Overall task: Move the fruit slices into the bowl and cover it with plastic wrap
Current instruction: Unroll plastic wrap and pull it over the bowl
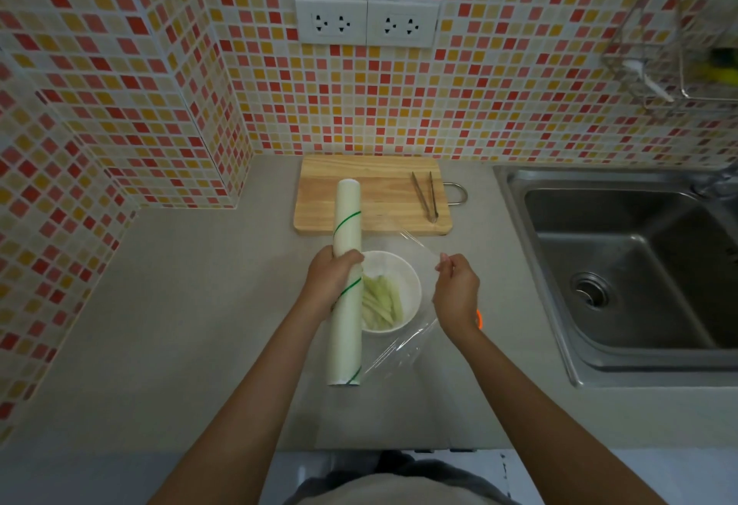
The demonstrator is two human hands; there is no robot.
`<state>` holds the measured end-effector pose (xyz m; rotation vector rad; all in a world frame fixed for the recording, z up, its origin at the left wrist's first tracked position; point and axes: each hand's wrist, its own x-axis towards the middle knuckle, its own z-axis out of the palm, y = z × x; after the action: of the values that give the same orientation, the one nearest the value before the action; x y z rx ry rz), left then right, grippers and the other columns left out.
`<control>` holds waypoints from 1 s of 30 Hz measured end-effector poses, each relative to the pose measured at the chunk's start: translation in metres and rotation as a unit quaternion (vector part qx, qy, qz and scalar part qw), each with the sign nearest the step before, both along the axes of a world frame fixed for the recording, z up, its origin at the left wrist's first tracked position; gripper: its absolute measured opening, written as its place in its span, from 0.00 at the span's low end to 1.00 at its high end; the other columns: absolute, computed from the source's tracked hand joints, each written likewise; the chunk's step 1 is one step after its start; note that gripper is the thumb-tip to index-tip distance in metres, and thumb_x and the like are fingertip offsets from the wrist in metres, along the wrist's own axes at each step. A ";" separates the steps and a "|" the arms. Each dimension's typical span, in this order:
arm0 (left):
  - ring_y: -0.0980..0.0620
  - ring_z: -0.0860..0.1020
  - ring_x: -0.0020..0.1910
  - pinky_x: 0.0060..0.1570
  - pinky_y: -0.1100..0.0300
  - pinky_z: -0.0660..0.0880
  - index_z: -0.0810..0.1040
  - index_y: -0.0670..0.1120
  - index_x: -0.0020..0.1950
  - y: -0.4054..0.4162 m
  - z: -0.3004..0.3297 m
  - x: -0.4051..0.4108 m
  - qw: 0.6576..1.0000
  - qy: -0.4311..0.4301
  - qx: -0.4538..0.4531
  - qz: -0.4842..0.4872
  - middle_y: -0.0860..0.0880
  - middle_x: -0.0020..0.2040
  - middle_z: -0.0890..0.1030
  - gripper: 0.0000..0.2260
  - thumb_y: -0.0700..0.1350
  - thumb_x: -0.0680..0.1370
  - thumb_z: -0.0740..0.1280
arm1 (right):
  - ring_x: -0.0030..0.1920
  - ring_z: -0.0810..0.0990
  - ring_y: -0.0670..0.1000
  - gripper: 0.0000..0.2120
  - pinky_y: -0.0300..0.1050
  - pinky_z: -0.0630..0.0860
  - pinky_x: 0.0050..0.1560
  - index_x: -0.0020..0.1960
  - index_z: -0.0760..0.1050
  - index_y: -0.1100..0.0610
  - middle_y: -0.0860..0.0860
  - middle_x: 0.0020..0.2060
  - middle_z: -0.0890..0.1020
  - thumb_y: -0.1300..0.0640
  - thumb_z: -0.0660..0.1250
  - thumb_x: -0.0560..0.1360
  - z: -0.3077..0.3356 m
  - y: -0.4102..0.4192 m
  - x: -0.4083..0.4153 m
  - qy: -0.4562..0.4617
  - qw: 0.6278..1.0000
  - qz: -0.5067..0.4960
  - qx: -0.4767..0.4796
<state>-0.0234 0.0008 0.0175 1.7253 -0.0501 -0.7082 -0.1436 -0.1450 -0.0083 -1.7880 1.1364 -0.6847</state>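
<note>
The left hand [333, 278] wraps its grip around the white cylindrical plastic wrap roll [346, 284], just left of the round white bowl [407, 284] of pale green fruit slices [379, 304] on the grey counter [199, 304]. The right hand [457, 294] pinches the transparent film sheet [415, 248] stretched above the bowl. Metal tongs [425, 195] lie on the wooden cutting board [383, 197].
</note>
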 end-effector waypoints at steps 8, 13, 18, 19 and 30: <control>0.46 0.82 0.44 0.45 0.51 0.81 0.76 0.43 0.55 0.006 0.003 0.009 0.998 -0.046 0.041 0.000 0.46 0.48 0.82 0.29 0.48 0.58 0.82 | 0.37 0.75 0.54 0.15 0.42 0.67 0.39 0.45 0.75 0.66 0.55 0.35 0.77 0.57 0.56 0.82 -0.004 -0.009 0.000 0.024 1.000 0.007 -0.003; 0.43 0.81 0.43 0.42 0.50 0.77 0.76 0.42 0.52 0.012 -0.003 0.016 0.995 -0.071 0.067 -0.004 0.42 0.48 0.81 0.19 0.53 0.68 0.71 | 0.39 0.75 0.54 0.15 0.43 0.67 0.40 0.46 0.75 0.67 0.59 0.39 0.80 0.58 0.56 0.81 -0.009 -0.010 0.005 0.042 0.999 0.013 -0.014; 0.48 0.82 0.44 0.46 0.50 0.80 0.78 0.45 0.54 0.021 -0.008 0.016 0.996 -0.075 0.053 -0.010 0.45 0.50 0.83 0.25 0.50 0.61 0.81 | 0.41 0.77 0.58 0.15 0.42 0.66 0.40 0.46 0.76 0.66 0.59 0.38 0.80 0.58 0.56 0.81 -0.018 -0.011 0.006 0.055 0.998 0.012 -0.011; 0.48 0.82 0.46 0.49 0.49 0.80 0.78 0.45 0.57 0.023 -0.008 0.017 0.996 -0.076 0.053 -0.001 0.45 0.52 0.83 0.28 0.49 0.61 0.81 | 0.41 0.78 0.58 0.15 0.42 0.66 0.40 0.45 0.75 0.66 0.58 0.38 0.79 0.58 0.56 0.81 -0.020 -0.012 0.005 0.057 0.998 0.011 -0.009; 0.53 0.79 0.42 0.39 0.57 0.73 0.75 0.48 0.52 0.035 -0.023 0.016 0.991 -0.106 0.081 -0.001 0.50 0.46 0.80 0.16 0.56 0.72 0.71 | 0.44 0.79 0.60 0.16 0.47 0.72 0.44 0.45 0.75 0.66 0.61 0.41 0.82 0.57 0.55 0.82 -0.027 -0.018 0.003 0.084 0.996 0.019 -0.012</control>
<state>-0.0079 0.0361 -0.0056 1.9522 -0.1455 -0.5398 -0.1403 -0.1626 -0.0357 -1.9113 1.2058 -0.5352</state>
